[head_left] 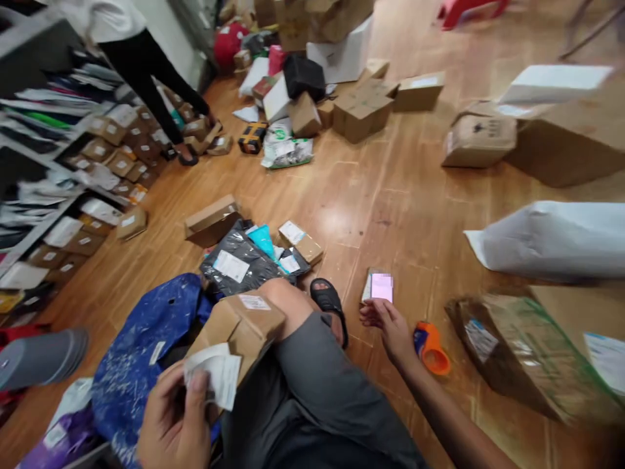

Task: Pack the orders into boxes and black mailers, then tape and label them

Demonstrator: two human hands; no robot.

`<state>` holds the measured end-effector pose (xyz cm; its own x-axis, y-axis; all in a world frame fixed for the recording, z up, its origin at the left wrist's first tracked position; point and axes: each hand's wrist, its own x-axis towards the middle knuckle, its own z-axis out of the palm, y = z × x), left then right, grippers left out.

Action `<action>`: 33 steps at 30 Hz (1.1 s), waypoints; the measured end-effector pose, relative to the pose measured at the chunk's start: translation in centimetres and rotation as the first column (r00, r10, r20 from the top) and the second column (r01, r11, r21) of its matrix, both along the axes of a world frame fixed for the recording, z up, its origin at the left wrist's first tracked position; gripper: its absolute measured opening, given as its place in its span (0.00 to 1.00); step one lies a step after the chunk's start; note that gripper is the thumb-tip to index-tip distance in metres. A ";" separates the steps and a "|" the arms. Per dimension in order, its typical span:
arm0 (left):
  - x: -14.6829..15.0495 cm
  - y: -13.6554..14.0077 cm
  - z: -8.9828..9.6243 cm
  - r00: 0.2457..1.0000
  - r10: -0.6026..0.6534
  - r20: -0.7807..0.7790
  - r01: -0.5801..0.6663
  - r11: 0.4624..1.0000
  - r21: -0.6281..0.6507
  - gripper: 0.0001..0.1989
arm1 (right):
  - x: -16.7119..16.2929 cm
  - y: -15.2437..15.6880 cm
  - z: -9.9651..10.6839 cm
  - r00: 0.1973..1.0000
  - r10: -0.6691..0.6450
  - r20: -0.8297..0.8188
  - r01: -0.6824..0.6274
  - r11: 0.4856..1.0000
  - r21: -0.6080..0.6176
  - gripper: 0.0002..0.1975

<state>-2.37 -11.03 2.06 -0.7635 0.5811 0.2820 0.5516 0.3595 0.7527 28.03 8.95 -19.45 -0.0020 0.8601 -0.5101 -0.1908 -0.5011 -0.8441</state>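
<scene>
My left hand (170,417) pinches white paper slips (222,378) between thumb and fingers. Right behind the slips, a cardboard box (254,319) with a white label leans by my lap. My right hand (390,326) is stretched out low over the floor, its fingers loosely bent and holding nothing that I can see. Just past its fingertips lies a phone (381,286) with a lit screen. Beside that wrist is an orange tape dispenser (432,348).
A blue sack (146,339) and a black plastic parcel (234,264) lie at left. Open cartons (576,137) and a white package (547,238) stand at right. Boxes (364,107) pile up at the back. Near parcel shelves (53,143) stands another person (146,71).
</scene>
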 end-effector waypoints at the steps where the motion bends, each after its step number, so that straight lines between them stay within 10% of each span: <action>1: 0.2 0.2 0.1 0.999 0.050 0.019 -0.051 0.999 0.019 0.15 | -1.3 -0.3 3.0 0.997 0.059 -0.046 -0.054 0.994 0.091 0.29; 4: 0.4 0.6 0.6 0.998 0.027 0.058 -0.030 0.999 0.043 0.11 | -5.1 -2.3 12.3 0.923 0.341 -0.179 -0.237 0.870 0.433 0.18; 7: 0.4 0.8 1.4 0.994 -0.106 0.041 0.103 0.993 0.054 0.09 | -8.9 -4.6 19.1 0.799 0.596 -0.079 -0.410 0.636 0.654 0.13; 12: 0.3 0.5 2.6 0.970 -0.245 0.007 0.244 0.969 0.047 0.12 | -13.9 -6.3 22.8 0.696 0.686 0.210 -0.606 0.406 0.684 0.32; 15: 0.0 0.1 2.8 0.952 -0.306 -0.005 0.304 0.945 0.117 0.16 | -15.7 -6.3 23.3 0.695 0.691 0.198 -0.626 0.446 0.640 0.15; 19: -1.0 -1.2 3.1 0.965 -0.255 -0.062 0.261 0.950 0.171 0.16 | -16.3 -6.3 23.8 0.658 0.752 -0.045 -0.625 0.579 0.523 0.17; 25: -0.9 -3.8 2.2 0.820 -0.467 -0.332 0.358 0.870 -0.339 0.51 | -14.0 -6.9 21.9 0.697 0.672 -0.251 -0.470 0.692 0.548 0.12; 28: -0.6 -4.3 1.4 0.739 -0.545 -0.396 0.386 0.824 -0.414 0.44 | -12.0 -6.3 20.7 0.728 0.541 -0.421 -0.278 0.794 0.540 0.17; 33: -1.4 -3.8 1.6 0.778 -0.536 -0.328 0.412 0.829 -0.377 0.36 | -9.6 -4.8 19.5 0.680 0.572 -0.458 -0.326 0.796 0.511 0.25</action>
